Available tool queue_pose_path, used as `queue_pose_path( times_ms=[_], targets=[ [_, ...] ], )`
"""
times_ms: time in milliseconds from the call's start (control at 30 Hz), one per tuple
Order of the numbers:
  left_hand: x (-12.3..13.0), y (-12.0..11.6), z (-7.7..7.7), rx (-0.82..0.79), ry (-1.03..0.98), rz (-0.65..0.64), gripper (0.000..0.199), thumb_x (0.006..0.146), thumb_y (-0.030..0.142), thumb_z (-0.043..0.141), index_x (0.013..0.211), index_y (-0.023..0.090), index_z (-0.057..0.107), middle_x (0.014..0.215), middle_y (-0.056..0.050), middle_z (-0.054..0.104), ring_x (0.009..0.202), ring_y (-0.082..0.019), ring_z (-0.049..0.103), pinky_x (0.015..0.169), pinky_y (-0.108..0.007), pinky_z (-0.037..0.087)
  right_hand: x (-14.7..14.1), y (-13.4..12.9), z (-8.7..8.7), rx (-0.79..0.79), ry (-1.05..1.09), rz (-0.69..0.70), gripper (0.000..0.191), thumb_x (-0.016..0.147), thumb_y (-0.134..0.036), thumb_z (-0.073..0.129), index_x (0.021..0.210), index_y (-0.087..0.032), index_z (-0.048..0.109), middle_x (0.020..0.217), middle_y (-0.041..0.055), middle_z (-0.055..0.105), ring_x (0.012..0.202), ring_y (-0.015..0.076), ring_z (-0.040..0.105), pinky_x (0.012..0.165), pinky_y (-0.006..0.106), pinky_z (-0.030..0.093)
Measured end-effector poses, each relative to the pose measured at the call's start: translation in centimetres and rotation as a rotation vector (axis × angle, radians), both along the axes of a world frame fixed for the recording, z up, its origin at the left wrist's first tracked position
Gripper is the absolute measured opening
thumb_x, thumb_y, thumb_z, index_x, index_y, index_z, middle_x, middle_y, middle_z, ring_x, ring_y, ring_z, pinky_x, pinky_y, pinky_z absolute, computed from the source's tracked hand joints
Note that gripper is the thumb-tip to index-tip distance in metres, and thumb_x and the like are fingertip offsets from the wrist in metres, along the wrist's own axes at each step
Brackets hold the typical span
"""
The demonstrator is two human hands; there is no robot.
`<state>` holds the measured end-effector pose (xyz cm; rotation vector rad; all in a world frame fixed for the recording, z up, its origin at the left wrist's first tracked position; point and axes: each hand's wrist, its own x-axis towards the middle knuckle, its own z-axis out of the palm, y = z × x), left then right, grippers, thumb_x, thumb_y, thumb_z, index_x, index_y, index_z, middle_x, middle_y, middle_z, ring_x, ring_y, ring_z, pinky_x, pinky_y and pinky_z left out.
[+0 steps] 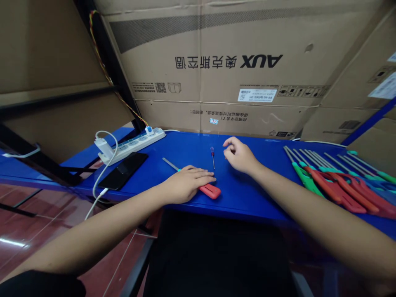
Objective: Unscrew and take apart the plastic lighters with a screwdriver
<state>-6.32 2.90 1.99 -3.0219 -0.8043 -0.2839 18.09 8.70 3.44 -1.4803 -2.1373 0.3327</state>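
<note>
My left hand point(187, 184) lies over a red long-necked lighter point(210, 190), holding it against the blue table with the fingers stretched across its handle. The lighter's metal tube, with a teal collar, points to the far left; the middle of its body is hidden under the hand. A small screwdriver point(212, 153) with a clear purple-red handle rests between my hands, its tip toward me. To its right, my right hand point(239, 156) is raised a little above the table. Its fingers are loosely curled, thumb and forefinger apart, with nothing visible between them.
Several long-necked lighters point(343, 189) in red, green and blue lie in a pile at the right. On the left are a black phone point(123, 171) with a white cable and a white power strip point(133, 144). A large cardboard wall point(222, 37) stands behind the table point(247, 196).
</note>
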Motion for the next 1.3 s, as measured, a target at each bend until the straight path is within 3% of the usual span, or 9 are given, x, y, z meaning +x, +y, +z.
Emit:
queue_pose_path(
  times_ms=[200, 367, 500, 567, 667, 733, 833, 1067, 1300],
  targets=[
    [-0.2, 1.2, 0.5, -0.144, 0.012, 0.024, 0.051, 0.093, 0.017, 0.047, 0.143, 0.027, 0.051, 0.149, -0.011, 0.052, 0.128, -0.029, 0.053, 0.102, -0.047, 0.043, -4.0, 5.6, 0.0, -0.226, -0.215, -0.189, 0.06, 0.086, -0.064, 0.057, 0.111, -0.011, 0.067, 0.115, 0.0262, 0.07, 0.106, 0.0358, 0.067, 0.084, 0.043, 0.051],
    [-0.7, 2.1, 1.1, -0.224, 0.026, -0.025, 0.056, 0.094, 0.019, 0.047, 0.149, 0.03, 0.046, 0.149, -0.011, 0.051, 0.131, -0.03, 0.05, 0.107, -0.052, 0.04, -5.8, 7.6, 0.7, -0.349, -0.264, -0.201, 0.054, 0.084, -0.056, 0.067, 0.106, -0.006, 0.073, 0.114, 0.0278, 0.071, 0.112, 0.0359, 0.066, 0.091, 0.042, 0.05],
    [-0.4, 1.5, 0.9, -0.294, 0.001, -0.035, 0.053, 0.096, 0.028, 0.052, 0.148, 0.036, 0.047, 0.153, -0.008, 0.048, 0.134, -0.032, 0.047, 0.11, -0.056, 0.037, -3.2, 5.9, 1.6, -0.384, -0.182, -0.117, 0.036, 0.09, -0.042, 0.064, 0.092, -0.008, 0.074, 0.081, 0.0184, 0.075, 0.08, 0.0282, 0.073, 0.078, 0.037, 0.055],
    [0.1, 0.8, 0.3, -0.291, -0.077, 0.043, 0.04, 0.098, 0.04, 0.054, 0.138, 0.037, 0.059, 0.149, -0.007, 0.053, 0.132, -0.031, 0.049, 0.109, -0.056, 0.036, -1.1, 4.2, 1.9, -0.349, -0.086, -0.065, 0.032, 0.097, -0.038, 0.054, 0.105, -0.011, 0.07, 0.088, 0.0147, 0.076, 0.073, 0.0221, 0.072, 0.073, 0.033, 0.056],
    [1.3, -0.2, -0.5, -0.229, -0.192, 0.167, 0.034, 0.097, 0.049, 0.055, 0.122, 0.033, 0.071, 0.137, -0.008, 0.063, 0.123, -0.028, 0.054, 0.105, -0.053, 0.039, 2.0, 1.6, 2.0, -0.298, 0.127, 0.005, 0.037, 0.104, -0.031, 0.039, 0.138, -0.017, 0.047, 0.104, 0.0111, 0.074, 0.076, 0.015, 0.071, 0.072, 0.03, 0.058],
    [2.1, -0.7, -0.9, -0.177, -0.246, 0.164, 0.034, 0.099, 0.043, 0.054, 0.126, 0.029, 0.07, 0.125, -0.009, 0.068, 0.114, -0.025, 0.059, 0.1, -0.048, 0.043, 3.4, 0.2, 1.7, -0.242, 0.472, 0.137, 0.038, 0.099, -0.034, 0.051, 0.134, -0.018, 0.049, 0.101, 0.0093, 0.073, 0.076, 0.0158, 0.071, 0.074, 0.034, 0.06],
    [2.8, -1.2, -1.2, -0.187, -0.336, 0.146, 0.034, 0.101, 0.032, 0.051, 0.132, 0.026, 0.065, 0.109, -0.008, 0.071, 0.099, -0.02, 0.062, 0.094, -0.039, 0.048, 4.0, -1.5, 1.2, -0.15, 0.704, 0.313, 0.04, 0.091, -0.04, 0.064, 0.125, -0.02, 0.056, 0.099, 0.0057, 0.072, 0.078, 0.0165, 0.071, 0.077, 0.038, 0.061],
    [3.7, -2.0, -1.9, -0.194, -0.396, 0.254, 0.03, 0.096, 0.034, 0.06, 0.122, 0.024, 0.072, 0.104, -0.007, 0.068, 0.095, -0.02, 0.06, 0.089, -0.039, 0.048, 2.2, -4.6, 1.6, -0.081, 0.733, 0.567, 0.034, 0.097, -0.034, 0.059, 0.129, -0.024, 0.057, 0.105, 0.0043, 0.071, 0.087, 0.0162, 0.072, 0.085, 0.037, 0.06],
    [3.7, -2.1, -2.2, -0.173, -0.397, 0.251, 0.029, 0.095, 0.035, 0.062, 0.121, 0.026, 0.073, 0.104, -0.005, 0.069, 0.095, -0.019, 0.06, 0.089, -0.037, 0.047, 1.9, -4.7, 0.8, -0.057, 0.689, 0.677, 0.033, 0.099, -0.028, 0.057, 0.131, -0.02, 0.057, 0.106, 0.0066, 0.07, 0.087, 0.0153, 0.071, 0.083, 0.034, 0.061]
  ],
)
